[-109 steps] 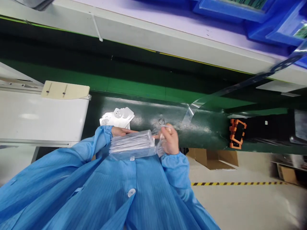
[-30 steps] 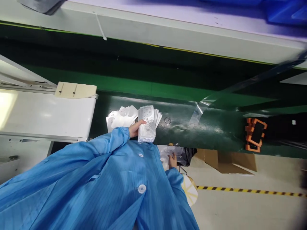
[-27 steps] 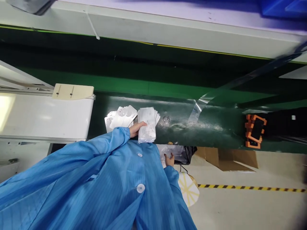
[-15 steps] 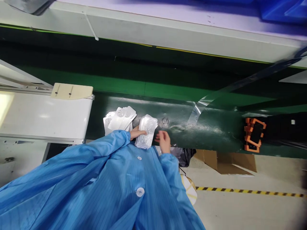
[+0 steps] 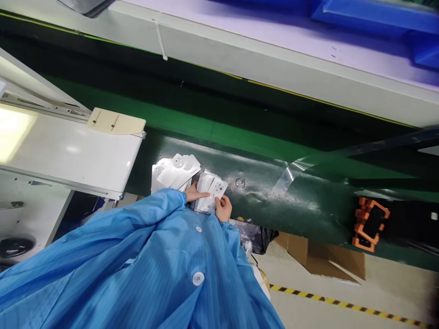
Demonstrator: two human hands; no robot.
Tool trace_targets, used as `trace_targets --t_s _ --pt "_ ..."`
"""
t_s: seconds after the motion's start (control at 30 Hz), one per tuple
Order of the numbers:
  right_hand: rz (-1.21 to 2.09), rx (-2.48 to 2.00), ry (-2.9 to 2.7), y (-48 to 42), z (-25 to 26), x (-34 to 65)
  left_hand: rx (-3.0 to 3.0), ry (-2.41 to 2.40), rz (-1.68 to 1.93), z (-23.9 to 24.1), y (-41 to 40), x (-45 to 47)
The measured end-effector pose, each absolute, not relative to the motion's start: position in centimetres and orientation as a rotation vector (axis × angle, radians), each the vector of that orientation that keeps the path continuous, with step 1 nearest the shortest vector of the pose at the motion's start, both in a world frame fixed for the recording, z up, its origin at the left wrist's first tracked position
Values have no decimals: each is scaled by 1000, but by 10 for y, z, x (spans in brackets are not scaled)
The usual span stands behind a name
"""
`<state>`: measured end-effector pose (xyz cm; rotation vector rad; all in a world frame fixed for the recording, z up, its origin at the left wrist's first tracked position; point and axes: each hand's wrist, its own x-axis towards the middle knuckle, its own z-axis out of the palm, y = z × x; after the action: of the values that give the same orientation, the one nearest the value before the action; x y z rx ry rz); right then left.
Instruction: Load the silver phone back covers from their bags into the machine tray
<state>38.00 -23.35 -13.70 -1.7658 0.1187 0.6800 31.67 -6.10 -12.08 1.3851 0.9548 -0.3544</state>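
Nearest the camera, the blue smock (image 5: 144, 274) fills the lower frame, both sleeves running up to the near edge of the dark green table (image 5: 291, 201); there the left hand (image 5: 196, 195) lies with its fingers flat across a stack of thin white cards (image 5: 211, 196), pressing it from the left, while the right hand (image 5: 223, 209) closes on the stack's near right corner, thumb on top, so both grips are clenched on the same stack, which sits at the table's near edge just in front of the smock; the top card shows small punched holes; the cards look light, thin and stiff enough to hold shape singly, yet a loose stack of them is likely slippery and apt to fan or slide apart, so the long edges, squeezed between thumb and fingers, seem the surest place to hold; just left of the stack, touching or nearly so, a second fanned pile of white cards (image 5: 174, 171) lies on the table; a small clear round piece (image 5: 240, 183) sits a little to the right; farther right a strip of clear film (image 5: 291, 171) trails across the green surface; an orange-and-black holder (image 5: 372, 217) hangs well apart at the right; to the left stands a white machine housing (image 5: 68, 155); beyond, a pale rail (image 5: 274, 59) and blue bins (image 5: 377, 13).
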Motion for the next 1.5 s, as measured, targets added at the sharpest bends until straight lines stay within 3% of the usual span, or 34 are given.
trace_targets --t_s 0.33,0.67,0.83,0.97,1.07,1.13,1.27,1.37,1.5 --pt "657 -1979 106 -228 -120 385 1683 1009 -415 -102 -77 328" --pt "527 -2438 -394 -204 -72 373 1944 790 -433 -74 -92 317" --pt "570 -2296 -313 -204 -52 381 1922 782 -345 -54 -88 319" --pt "833 -1747 -273 -201 -20 385 1567 772 -53 -17 -57 317" --pt "1030 -1497 -320 -190 5 377 993 677 -108 7 -31 302" --pt "1136 -1414 -381 -181 10 366 787 715 -165 11 -23 288" --pt "1267 -1428 -472 -158 -8 346 658 946 87 -8 -21 261" --pt "1174 -1577 -577 -148 -31 344 555 915 127 -24 -22 250" --pt "707 -2023 -478 -177 -62 365 404 810 27 -44 -12 244"
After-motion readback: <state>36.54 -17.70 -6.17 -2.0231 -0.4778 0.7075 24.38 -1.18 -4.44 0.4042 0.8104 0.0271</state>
